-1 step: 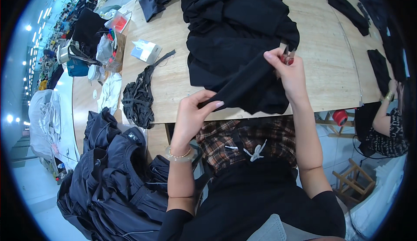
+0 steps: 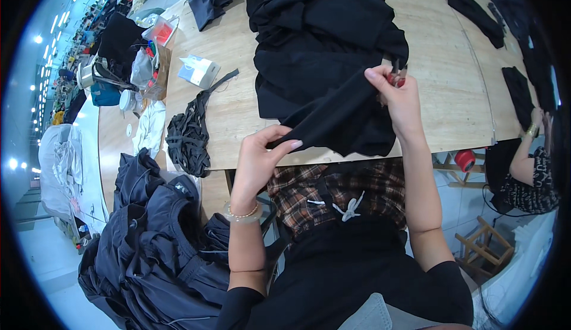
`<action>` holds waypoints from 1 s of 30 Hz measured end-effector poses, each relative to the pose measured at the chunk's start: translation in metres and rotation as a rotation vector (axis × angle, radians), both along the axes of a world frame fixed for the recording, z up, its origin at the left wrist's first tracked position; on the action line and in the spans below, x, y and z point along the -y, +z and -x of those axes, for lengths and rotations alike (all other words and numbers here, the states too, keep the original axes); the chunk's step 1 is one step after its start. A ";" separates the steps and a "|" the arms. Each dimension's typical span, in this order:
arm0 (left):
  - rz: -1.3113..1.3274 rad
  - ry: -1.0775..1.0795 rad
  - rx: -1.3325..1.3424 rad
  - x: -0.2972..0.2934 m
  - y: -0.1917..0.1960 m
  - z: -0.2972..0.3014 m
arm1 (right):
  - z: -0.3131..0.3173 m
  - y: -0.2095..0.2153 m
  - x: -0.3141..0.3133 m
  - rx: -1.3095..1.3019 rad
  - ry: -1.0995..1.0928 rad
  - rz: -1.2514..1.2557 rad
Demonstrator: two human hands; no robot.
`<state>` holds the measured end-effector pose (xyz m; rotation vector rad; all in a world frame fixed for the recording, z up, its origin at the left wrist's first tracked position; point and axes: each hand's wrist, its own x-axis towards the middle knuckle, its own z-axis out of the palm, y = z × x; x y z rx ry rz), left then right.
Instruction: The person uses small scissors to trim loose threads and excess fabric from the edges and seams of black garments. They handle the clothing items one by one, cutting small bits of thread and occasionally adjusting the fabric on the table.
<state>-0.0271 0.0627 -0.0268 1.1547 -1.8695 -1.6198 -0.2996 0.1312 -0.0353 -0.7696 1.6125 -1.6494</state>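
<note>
Wooden worktop carried a heaped black garment, one strip pulled taut over the near edge: left hand fingers pinched its end, right hand gripped red-handled snips against it, seemingly for trimming.

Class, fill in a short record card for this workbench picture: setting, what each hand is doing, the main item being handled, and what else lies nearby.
Setting: wooden table, seen from above by a seated person
Left hand: pinches the near end of a black fabric strip, pulled taut
Right hand: grips the strip's far end together with a small red-handled tool, its kind too small to tell
Under the strip: black garment, spread on the table
Nearby: bundle of black straps, small white box, pile of dark garments at lower left
Other people: a co-worker's arm at the right edge
</note>
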 end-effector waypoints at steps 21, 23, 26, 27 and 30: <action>-0.393 0.326 -0.561 -0.032 -0.049 0.019 | -0.054 -0.038 -0.074 -0.205 0.796 -0.163; -0.430 0.225 -0.534 -0.037 -0.039 0.026 | -0.056 -0.034 -0.069 -0.018 0.561 -0.167; -0.429 0.185 -0.542 -0.043 -0.033 0.031 | -0.059 -0.027 -0.054 0.042 0.338 -0.096; -0.417 0.172 -0.552 -0.045 -0.030 0.034 | -0.060 -0.026 -0.050 -0.003 0.302 -0.059; -0.348 0.129 -0.514 -0.048 -0.035 0.035 | -0.070 -0.013 -0.039 -0.205 0.273 0.077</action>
